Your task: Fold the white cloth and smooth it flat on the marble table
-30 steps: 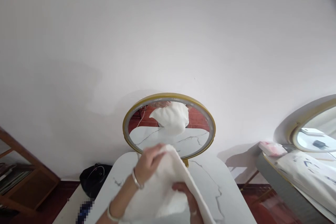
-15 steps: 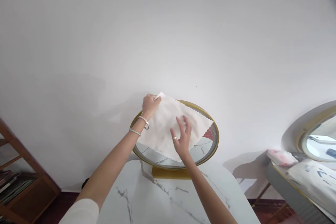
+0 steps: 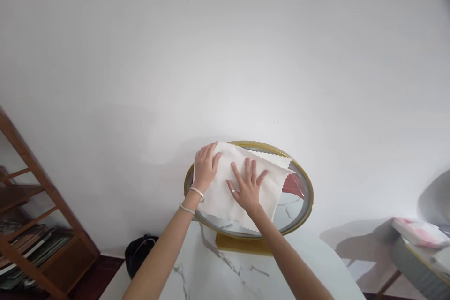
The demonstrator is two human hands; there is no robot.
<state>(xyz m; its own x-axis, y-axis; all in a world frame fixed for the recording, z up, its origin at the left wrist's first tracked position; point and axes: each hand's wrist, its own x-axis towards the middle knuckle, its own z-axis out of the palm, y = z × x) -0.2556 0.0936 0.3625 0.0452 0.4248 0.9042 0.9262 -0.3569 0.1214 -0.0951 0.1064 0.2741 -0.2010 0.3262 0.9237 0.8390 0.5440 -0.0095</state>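
A white cloth [image 3: 225, 185] with zigzag edges lies over the glass of an oval gold-rimmed mirror [image 3: 306, 206]. My left hand [image 3: 206, 166] is at the cloth's upper left, by the mirror's rim. Its fingers are close together over the cloth's edge and the thumb rests on the front, gripping it there. Spread flat on the middle of the cloth is my right hand [image 3: 248, 190], a ring on one finger. Along the top right, the cloth has a fold. The mirror stands upright on a gold base [image 3: 242, 244].
The mirror rests on a white marble-patterned table [image 3: 211, 272], close to a plain wall [image 3: 225, 56]. A black bag [image 3: 138, 253] is at the table's left. Farther left stands a wooden shelf [image 3: 52, 206] with papers. On the right, a pink-and-white pack [image 3: 420, 233] lies on another table [image 3: 409, 262].
My right hand has flattened from curled fingers to spread ones on the cloth. My left hand's grip has shifted from the cloth's corner. The view has turned left, showing more shelf and the bag.
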